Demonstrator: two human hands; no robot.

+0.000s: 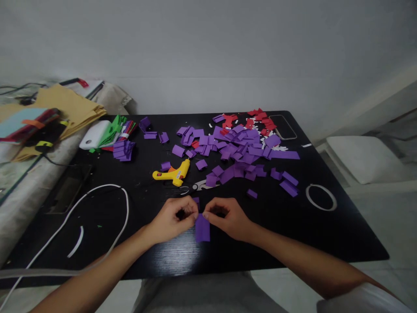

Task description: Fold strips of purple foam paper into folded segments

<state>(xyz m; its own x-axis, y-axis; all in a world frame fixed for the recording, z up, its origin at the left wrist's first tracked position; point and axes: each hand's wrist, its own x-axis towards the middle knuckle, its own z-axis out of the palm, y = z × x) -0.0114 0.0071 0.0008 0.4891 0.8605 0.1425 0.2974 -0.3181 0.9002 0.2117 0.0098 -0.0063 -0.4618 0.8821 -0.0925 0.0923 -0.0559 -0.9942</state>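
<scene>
Near the front of the black table, a purple paper piece [202, 229] with a crease down its middle hangs between my hands. My left hand [180, 216] pinches its upper left corner between thumb and forefinger. At the upper right corner, my right hand [228, 216] does the same. Just beyond my fingers lie scissors [199, 186], partly covered by purple paper. A yellow glue gun [174, 173] rests on its side behind my left hand. Farther back spreads a heap of folded purple paper pieces [239, 143].
Red paper pieces [262, 119] and white scraps lie at the back right. A white ring [321, 198] sits on the right. The white cable [127, 204] loops at left, by a phone [70, 187]. Bundled green strips [114, 130] lie back left; a stool [361, 158] stands right.
</scene>
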